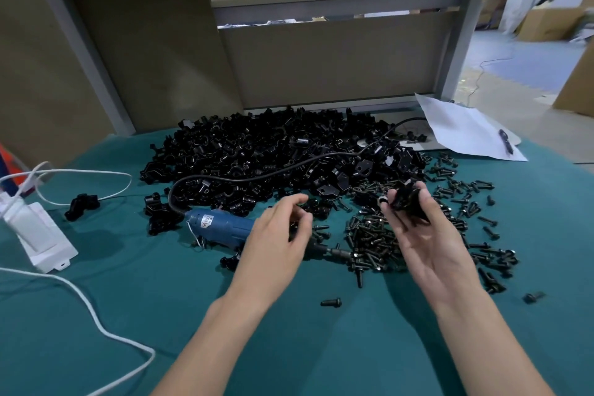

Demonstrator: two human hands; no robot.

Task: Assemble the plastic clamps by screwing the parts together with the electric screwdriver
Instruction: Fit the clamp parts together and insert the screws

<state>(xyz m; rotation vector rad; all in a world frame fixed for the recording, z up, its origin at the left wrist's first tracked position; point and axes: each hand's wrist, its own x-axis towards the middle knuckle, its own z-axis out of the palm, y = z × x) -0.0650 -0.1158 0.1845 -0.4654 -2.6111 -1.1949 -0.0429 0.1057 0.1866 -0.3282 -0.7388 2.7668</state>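
Your right hand (418,235) grips a black clamp (408,199); your left hand (276,231) hangs loosely curled, empty, over the blue electric screwdriver (218,227).

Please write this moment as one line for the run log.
left hand: open, over electric screwdriver | right hand: holds clamp part | electric screwdriver: lying on cloth

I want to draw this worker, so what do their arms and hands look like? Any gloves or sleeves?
No gloves and no sleeves in view. The left hand and the right hand are bare, and so are both forearms down to the picture's edge. No watch, ring or bracelet shows.
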